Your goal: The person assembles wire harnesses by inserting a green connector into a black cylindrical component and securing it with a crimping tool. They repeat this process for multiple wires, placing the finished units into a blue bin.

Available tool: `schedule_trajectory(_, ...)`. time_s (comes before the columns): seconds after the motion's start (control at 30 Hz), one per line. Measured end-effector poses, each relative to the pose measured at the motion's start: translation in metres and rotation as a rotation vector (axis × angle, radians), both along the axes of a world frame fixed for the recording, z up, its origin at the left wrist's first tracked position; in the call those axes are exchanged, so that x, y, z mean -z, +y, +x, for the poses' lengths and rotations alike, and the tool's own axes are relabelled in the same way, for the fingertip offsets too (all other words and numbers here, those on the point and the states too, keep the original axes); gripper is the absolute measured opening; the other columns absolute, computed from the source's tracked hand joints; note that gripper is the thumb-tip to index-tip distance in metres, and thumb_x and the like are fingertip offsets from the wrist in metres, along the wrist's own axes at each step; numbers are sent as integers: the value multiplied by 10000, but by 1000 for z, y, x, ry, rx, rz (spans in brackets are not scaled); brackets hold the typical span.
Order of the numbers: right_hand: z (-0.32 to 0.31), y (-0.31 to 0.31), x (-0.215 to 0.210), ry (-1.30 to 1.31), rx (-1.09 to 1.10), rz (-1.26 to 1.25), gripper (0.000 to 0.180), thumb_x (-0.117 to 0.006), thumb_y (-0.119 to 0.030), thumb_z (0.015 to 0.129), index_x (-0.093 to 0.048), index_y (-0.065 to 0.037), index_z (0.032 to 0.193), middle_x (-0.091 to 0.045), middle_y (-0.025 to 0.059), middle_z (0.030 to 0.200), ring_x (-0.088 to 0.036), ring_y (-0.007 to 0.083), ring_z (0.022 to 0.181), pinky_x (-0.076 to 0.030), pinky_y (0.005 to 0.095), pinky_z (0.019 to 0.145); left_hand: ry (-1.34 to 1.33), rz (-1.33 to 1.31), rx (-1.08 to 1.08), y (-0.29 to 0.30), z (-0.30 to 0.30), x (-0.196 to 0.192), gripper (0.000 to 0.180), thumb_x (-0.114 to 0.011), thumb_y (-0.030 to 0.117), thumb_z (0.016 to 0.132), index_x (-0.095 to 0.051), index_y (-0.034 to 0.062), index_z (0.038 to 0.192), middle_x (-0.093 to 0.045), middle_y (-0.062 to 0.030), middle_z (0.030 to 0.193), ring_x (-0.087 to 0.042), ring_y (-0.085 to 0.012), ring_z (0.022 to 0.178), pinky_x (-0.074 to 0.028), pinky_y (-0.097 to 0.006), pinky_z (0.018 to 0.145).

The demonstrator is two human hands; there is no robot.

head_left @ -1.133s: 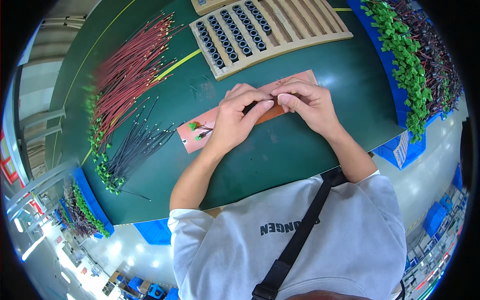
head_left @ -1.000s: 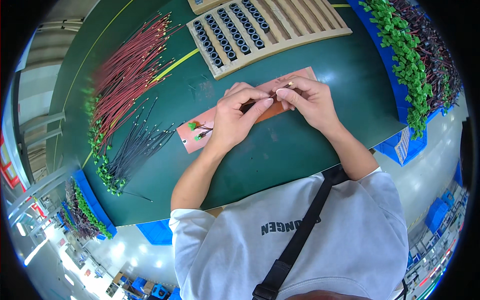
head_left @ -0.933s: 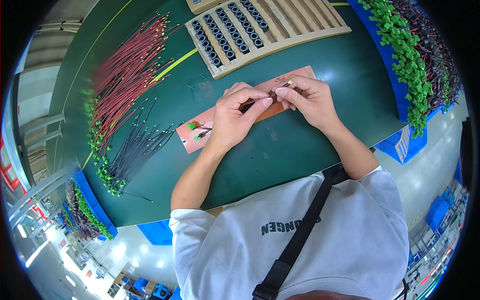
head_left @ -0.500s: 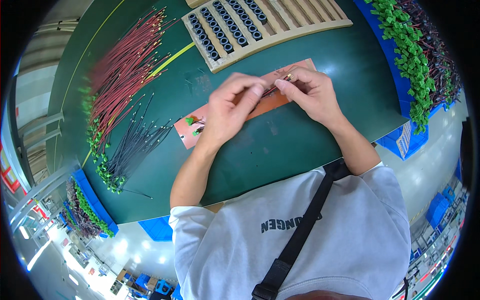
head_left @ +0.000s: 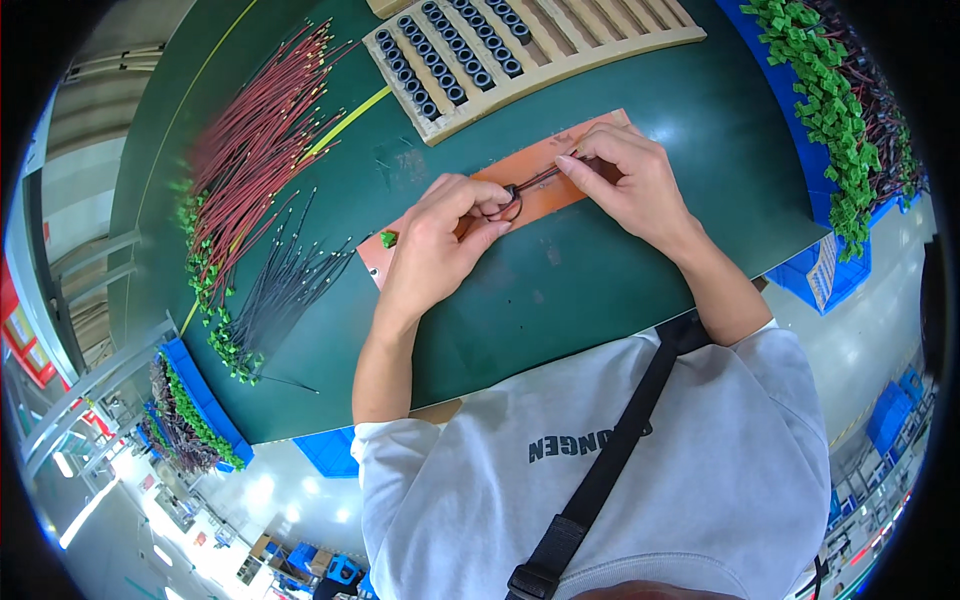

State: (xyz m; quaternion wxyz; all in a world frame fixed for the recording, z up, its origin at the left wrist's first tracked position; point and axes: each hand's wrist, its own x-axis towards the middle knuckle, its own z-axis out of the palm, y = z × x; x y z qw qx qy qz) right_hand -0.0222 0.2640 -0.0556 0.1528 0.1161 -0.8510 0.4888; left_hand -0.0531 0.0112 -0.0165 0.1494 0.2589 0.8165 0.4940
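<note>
My left hand (head_left: pixel 446 225) is closed, thumb and fingers pinching dark red and black wires (head_left: pixel 538 183) at a small black ring (head_left: pixel 511 192). A loop of wire curves below that ring. Toward the right, my right hand (head_left: pixel 628 182) pinches the other end of the wires between thumb and fingers; the tips are mostly covered. Both hands are over a long orange board (head_left: pixel 545 205) lying slantwise on the green table. A green connector (head_left: pixel 389 238) shows on the board's left end, beside my left wrist.
A wooden rack (head_left: pixel 550 60) with rows of black rings stands at the back. Red wires (head_left: pixel 265 130) and black wires (head_left: pixel 290 280) with green connectors lie in piles at left. Blue bins of wires stand at the right (head_left: pixel 790 110) and lower left (head_left: pixel 205 395).
The wires between my hands are now stretched out, with the black ring and a loop visible at my left fingers. My left hand has shifted slightly lower, and the gap between the hands shows more.
</note>
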Motion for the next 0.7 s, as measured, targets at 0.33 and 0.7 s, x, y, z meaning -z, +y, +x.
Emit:
schedule_trajectory(0.33,-1,4,2,-4,2,58,219,-756,-158,919,-633,-22,799,-656,79,762,-583,261,740,-475,385,802,257,-20,60,0,-3,1,278,-866,1,767,-699,7,990,-649,-82,997,-657,-182,884,-540,-305,739)
schedule_trajectory(0.7,-1,4,2,-11,-4,78,196,-755,-158,922,-648,-27,824,-657,71,771,-576,254,745,-474,381,798,508,-70,4,3,6,7,167,-832,-4,801,-752,-14,948,-709,-97,934,-687,-247,819,-555,-339,713)
